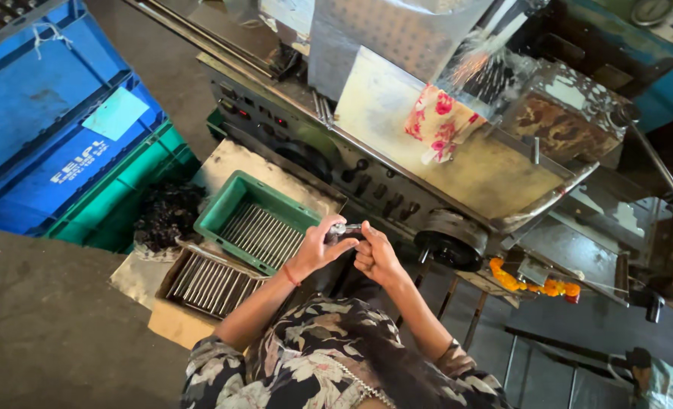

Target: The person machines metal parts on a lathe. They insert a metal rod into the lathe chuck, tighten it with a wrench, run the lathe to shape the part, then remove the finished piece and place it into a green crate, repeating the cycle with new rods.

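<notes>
metal rod (345, 228) level, left hand (315, 246), right hand (374, 254)

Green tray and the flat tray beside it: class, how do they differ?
The green tray is bright plastic with tall walls; the flat tray is dull, shallow and metal-looking. The green tray sits nearer the machine and overlaps the flat tray's far edge. Both hold rows of thin metal rods, left of the person's hands.

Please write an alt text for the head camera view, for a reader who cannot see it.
Seen from above, a person's left hand and right hand together hold a small metal rod in front of a metal machine. To their left, a green tray and a lower tray hold rows of similar rods, beside stacked blue crates.
</notes>
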### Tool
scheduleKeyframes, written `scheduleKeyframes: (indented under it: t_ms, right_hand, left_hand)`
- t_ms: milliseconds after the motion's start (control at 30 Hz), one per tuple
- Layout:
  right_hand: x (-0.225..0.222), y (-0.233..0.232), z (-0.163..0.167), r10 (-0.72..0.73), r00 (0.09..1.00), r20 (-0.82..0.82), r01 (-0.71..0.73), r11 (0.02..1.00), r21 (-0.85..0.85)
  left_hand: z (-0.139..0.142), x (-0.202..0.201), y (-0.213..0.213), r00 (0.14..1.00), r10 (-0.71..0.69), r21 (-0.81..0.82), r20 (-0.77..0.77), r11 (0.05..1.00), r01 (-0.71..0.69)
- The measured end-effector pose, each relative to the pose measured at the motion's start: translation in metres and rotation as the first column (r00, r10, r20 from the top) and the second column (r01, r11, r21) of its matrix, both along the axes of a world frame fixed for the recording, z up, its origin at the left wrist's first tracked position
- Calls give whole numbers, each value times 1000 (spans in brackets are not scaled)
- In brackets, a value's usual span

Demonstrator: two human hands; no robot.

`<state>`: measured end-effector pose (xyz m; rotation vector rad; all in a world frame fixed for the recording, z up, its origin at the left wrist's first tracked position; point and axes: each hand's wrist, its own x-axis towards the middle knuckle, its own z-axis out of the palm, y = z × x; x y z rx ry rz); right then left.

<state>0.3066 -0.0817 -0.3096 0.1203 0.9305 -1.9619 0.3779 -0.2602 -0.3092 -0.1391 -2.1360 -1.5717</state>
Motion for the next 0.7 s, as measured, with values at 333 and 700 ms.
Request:
scheduleKeyframes:
  t_ms: [333,700]
  right_hand:
    - [-29,-7,4,94,429,-898,242,946,214]
    - [-37,21,29,349,-145,-926,462,851,248]
  left_hand:
    - [31,-32,-3,953,-189,674,237,738,-22]
    - [47,-35,3,827,-475,907,302,409,-96]
